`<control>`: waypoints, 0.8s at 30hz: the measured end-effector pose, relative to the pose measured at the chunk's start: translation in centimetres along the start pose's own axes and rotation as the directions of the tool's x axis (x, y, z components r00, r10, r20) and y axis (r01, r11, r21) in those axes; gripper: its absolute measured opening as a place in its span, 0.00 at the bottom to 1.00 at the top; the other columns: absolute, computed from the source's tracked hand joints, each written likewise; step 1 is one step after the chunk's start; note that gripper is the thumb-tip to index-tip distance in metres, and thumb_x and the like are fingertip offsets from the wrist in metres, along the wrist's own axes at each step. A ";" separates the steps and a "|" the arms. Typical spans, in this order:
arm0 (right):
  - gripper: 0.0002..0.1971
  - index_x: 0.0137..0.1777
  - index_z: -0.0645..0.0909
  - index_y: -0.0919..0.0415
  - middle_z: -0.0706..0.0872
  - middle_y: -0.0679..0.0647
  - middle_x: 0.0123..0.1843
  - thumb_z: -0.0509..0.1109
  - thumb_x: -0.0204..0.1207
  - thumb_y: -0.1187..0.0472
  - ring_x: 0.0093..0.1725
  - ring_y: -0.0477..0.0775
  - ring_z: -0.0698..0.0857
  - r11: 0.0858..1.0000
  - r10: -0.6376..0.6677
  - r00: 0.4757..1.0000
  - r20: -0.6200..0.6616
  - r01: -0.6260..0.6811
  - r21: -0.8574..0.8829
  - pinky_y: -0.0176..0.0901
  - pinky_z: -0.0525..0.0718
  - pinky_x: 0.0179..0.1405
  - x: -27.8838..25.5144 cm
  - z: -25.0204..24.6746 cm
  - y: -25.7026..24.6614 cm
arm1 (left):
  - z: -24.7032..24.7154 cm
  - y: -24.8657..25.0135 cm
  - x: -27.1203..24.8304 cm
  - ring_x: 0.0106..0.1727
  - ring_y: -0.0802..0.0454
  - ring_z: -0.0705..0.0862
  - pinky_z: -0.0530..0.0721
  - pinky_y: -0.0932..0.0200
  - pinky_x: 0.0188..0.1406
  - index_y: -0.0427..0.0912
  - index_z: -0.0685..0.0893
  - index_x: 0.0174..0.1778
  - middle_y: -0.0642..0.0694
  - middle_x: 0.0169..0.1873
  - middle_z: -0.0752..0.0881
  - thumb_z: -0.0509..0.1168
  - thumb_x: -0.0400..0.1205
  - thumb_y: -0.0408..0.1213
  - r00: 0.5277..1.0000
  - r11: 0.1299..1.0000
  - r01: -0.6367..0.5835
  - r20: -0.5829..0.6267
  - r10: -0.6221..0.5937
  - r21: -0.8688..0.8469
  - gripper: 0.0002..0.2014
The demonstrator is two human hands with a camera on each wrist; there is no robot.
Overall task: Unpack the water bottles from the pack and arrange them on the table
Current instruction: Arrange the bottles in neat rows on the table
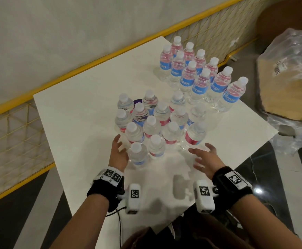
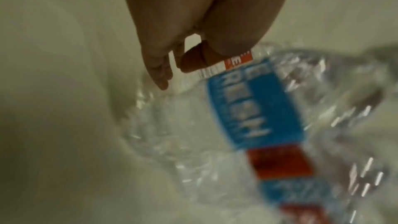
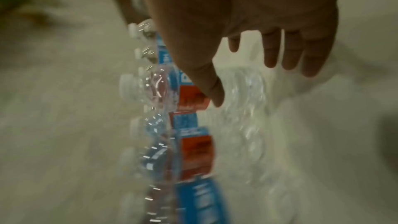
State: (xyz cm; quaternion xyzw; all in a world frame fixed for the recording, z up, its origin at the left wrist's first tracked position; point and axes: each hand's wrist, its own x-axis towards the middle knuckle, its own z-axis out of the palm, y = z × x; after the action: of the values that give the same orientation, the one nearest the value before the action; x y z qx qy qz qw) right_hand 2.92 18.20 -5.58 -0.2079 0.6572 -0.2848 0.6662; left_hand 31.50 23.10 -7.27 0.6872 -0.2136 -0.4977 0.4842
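Note:
Several clear water bottles with white caps and blue-and-red labels stand on the white table (image 1: 78,112) in two groups: a far group (image 1: 196,76) in rows and a near cluster (image 1: 157,121). My left hand (image 1: 118,150) is open beside the nearest bottle (image 1: 137,153), at its left side; the left wrist view shows that bottle (image 2: 254,117) close below the fingers (image 2: 159,72). My right hand (image 1: 203,157) is open with spread fingers, just in front of the cluster's right bottle (image 1: 195,134). In the right wrist view the bottles (image 3: 189,125) line up beside the hand (image 3: 247,43).
A crumpled clear plastic wrap over a cardboard tray (image 1: 290,83) lies off the table's right side. A yellow mesh railing (image 1: 20,133) runs along the table's far and left edges. Bare table surface lies to the left of the bottles and near me.

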 end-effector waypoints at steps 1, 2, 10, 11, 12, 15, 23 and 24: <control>0.48 0.79 0.52 0.45 0.71 0.61 0.69 0.80 0.67 0.62 0.67 0.60 0.75 0.986 -0.143 0.989 -0.031 0.140 -0.094 0.56 0.78 0.63 0.5 -0.5 -0.1 | -0.1 -0.5 -0.1 0.61 0.52 0.75 0.81 0.71 0.45 0.62 0.66 0.71 0.46 0.68 0.69 0.58 0.82 0.21 0.996 0.993 -0.087 0.025 0.086 0.085 0.32; 0.53 0.80 0.49 0.45 0.67 0.62 0.75 0.82 0.64 0.63 0.73 0.59 0.71 0.947 -0.270 0.963 -0.014 0.263 -0.187 0.57 0.74 0.70 1.0 -0.7 -0.2 | 0.0 -0.4 -0.5 0.65 0.52 0.76 0.80 0.70 0.52 0.67 0.64 0.70 0.50 0.69 0.70 0.61 0.79 0.21 0.982 0.966 -0.177 0.098 0.160 0.190 0.35; 0.68 0.82 0.38 0.52 0.62 0.53 0.82 0.86 0.52 0.61 0.79 0.50 0.67 0.757 -0.542 0.791 0.282 0.606 -0.244 0.58 0.68 0.78 3.0 1.9 -1.3 | 0.9 -1.3 -0.7 0.77 0.55 0.64 0.66 0.66 0.76 0.41 0.40 0.82 0.45 0.79 0.58 0.84 0.51 0.32 0.899 0.874 -0.345 0.387 0.203 0.342 0.71; 0.69 0.82 0.38 0.50 0.62 0.53 0.82 0.87 0.52 0.60 0.79 0.50 0.67 0.760 -0.547 0.791 0.275 0.607 -0.234 0.59 0.68 0.78 3.1 2.1 -1.3 | 1.1 -1.2 -0.7 0.77 0.54 0.65 0.65 0.59 0.78 0.41 0.41 0.81 0.45 0.79 0.59 0.85 0.50 0.33 0.912 0.883 -0.331 0.351 0.210 0.333 0.71; 0.68 0.82 0.38 0.50 0.62 0.54 0.82 0.87 0.52 0.60 0.79 0.51 0.68 0.760 -0.551 0.791 0.265 0.608 -0.231 0.59 0.68 0.77 3.1 2.2 -1.4 | 1.4 -1.1 -0.6 0.77 0.53 0.66 0.65 0.52 0.79 0.41 0.42 0.81 0.44 0.78 0.60 0.86 0.49 0.35 0.918 0.889 -0.335 0.319 0.234 0.311 0.72; 0.65 0.81 0.37 0.53 0.62 0.56 0.81 0.85 0.57 0.69 0.78 0.51 0.68 0.775 -0.533 0.817 0.218 0.576 -0.262 0.54 0.67 0.77 3.0 2.5 -1.8 | 2.1 -1.0 0.1 0.78 0.48 0.68 0.68 0.44 0.77 0.44 0.42 0.81 0.43 0.78 0.61 0.86 0.46 0.46 0.929 0.900 -0.344 0.235 0.286 0.266 0.74; 0.66 0.80 0.33 0.53 0.63 0.55 0.80 0.84 0.58 0.70 0.78 0.52 0.67 0.759 -0.514 0.818 0.257 0.574 -0.306 0.57 0.66 0.77 3.9 4.2 -2.6 | 2.3 -0.5 1.5 0.75 0.50 0.74 0.75 0.39 0.73 0.50 0.51 0.79 0.46 0.75 0.70 0.87 0.48 0.44 0.910 0.892 -0.397 0.218 0.352 0.215 0.68; 0.67 0.80 0.33 0.53 0.63 0.56 0.81 0.84 0.57 0.70 0.78 0.53 0.67 0.760 -0.513 0.818 0.262 0.574 -0.304 0.58 0.66 0.77 4.1 4.5 -2.7 | 2.2 -0.5 1.7 0.74 0.49 0.74 0.75 0.37 0.72 0.50 0.52 0.78 0.46 0.74 0.70 0.88 0.48 0.44 0.909 0.891 -0.401 0.209 0.360 0.213 0.67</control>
State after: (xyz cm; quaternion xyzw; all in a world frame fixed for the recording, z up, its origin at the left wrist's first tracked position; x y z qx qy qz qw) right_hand 6.96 13.04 -6.66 -0.5338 0.5531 -0.3193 0.5543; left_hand 30.13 20.98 -8.56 0.6444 -0.4446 -0.4163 0.4622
